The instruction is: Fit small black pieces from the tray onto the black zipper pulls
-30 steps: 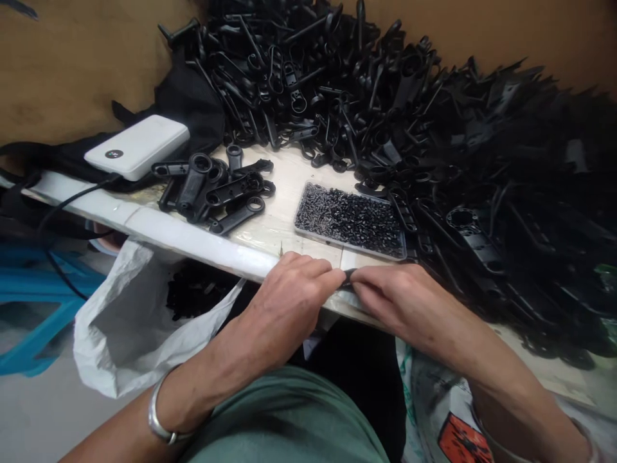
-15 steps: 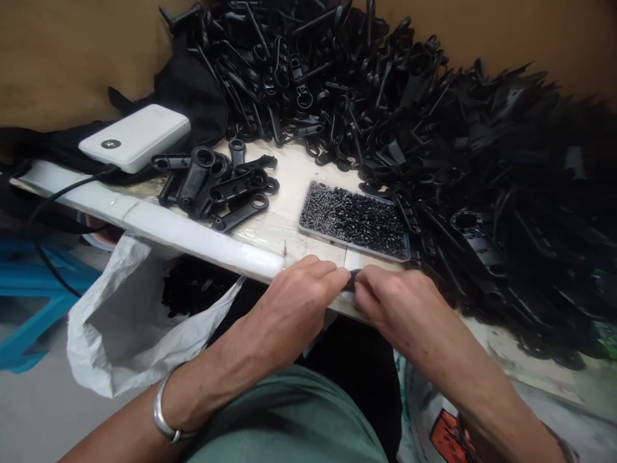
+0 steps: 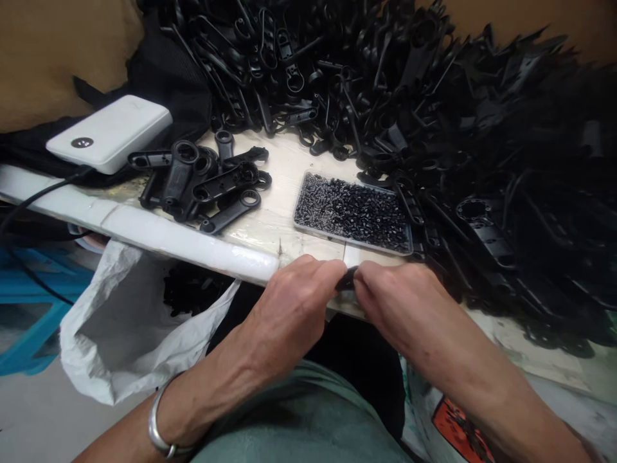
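Observation:
Both my left hand (image 3: pixel 306 299) and my right hand (image 3: pixel 398 299) are closed on one black plastic part (image 3: pixel 348 279) at the table's front edge. Only a short dark stretch of it shows between my fingers; its full shape is hidden. Just beyond my knuckles lies a clear shallow tray (image 3: pixel 308 228) full of small black and silvery pieces (image 3: pixel 351 209). Left of the tray is a small group of black ring-ended plastic arms (image 3: pixel 226 183).
A large heap of black plastic parts (image 3: pixel 486 231) covers the back and right of the table. A white power bank (image 3: pixel 110 132) with a black cable (image 3: pixel 41 199) stands at left. Below the edge, a white sack (image 3: pixel 91 347) holds black parts. A blue stool (image 3: pixel 43 321) is at far left.
The view has shifted slightly, so the power bank and loose parts appear further left. Both hands keep hold of the black part, with a little more of it showing between them.

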The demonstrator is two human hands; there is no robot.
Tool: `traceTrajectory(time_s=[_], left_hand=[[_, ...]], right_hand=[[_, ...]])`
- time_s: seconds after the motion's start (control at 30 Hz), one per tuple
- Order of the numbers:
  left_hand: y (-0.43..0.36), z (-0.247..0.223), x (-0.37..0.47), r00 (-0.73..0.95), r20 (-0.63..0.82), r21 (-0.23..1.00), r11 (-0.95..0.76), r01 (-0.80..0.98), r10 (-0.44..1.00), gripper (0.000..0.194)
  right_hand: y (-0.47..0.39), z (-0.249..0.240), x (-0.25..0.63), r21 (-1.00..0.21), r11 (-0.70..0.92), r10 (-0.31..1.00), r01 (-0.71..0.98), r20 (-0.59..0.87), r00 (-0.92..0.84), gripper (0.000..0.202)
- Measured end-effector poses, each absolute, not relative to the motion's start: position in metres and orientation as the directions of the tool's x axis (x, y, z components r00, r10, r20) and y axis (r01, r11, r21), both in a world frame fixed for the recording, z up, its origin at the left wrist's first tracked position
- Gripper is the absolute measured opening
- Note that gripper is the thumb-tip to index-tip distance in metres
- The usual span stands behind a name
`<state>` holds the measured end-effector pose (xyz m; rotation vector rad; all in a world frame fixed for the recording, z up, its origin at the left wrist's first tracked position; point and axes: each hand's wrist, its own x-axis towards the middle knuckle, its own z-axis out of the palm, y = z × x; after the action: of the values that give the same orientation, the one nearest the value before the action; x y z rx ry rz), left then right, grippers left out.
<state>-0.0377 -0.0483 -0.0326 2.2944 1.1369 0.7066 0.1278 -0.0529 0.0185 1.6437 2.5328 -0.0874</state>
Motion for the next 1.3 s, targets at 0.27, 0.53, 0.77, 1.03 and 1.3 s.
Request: traceTrajectory(time_s=[0.27, 0.53, 0.77, 1.03, 1.3], left_hand=[[-0.044, -0.030, -0.040, 0.585, 0.214, 0.615, -0.573, 0.541, 0.782, 0.023], [-0.047, -0.018, -0.042, 0.707, 0.094, 0.473, -0.657, 0.588, 0.701, 0.039], [-0.045, -0.016, -0.042, 0.740, 0.067, 0.409, -0.695, 0.591, 0.669, 0.043], [-0.051, -0.028, -0.039, 0.638, 0.326, 0.547, -0.690, 0.475, 0.698, 0.042], [-0.053, -0.028, -0.036, 0.680, 0.295, 0.485, -0.718, 0.499, 0.672, 0.036]], right_hand=[[-0.053, 0.019, 0.119, 0.117, 0.387, 0.921, 0.914, -0.103, -0.377, 0.023], [-0.037, 0.017, 0.151, -0.498, 0.030, 0.894, 0.866, -0.374, -0.247, 0.025], [-0.078, 0.007, 0.166, -0.860, -0.342, 0.936, 0.380, -0.348, 0.054, 0.032], [-0.091, -0.014, 0.155, -0.912, -0.366, 0.917, -0.185, -0.387, 0.098, 0.059], [-0.087, -0.016, 0.150, -0.860, -0.329, 0.914, -0.390, -0.393, 0.096, 0.039]])
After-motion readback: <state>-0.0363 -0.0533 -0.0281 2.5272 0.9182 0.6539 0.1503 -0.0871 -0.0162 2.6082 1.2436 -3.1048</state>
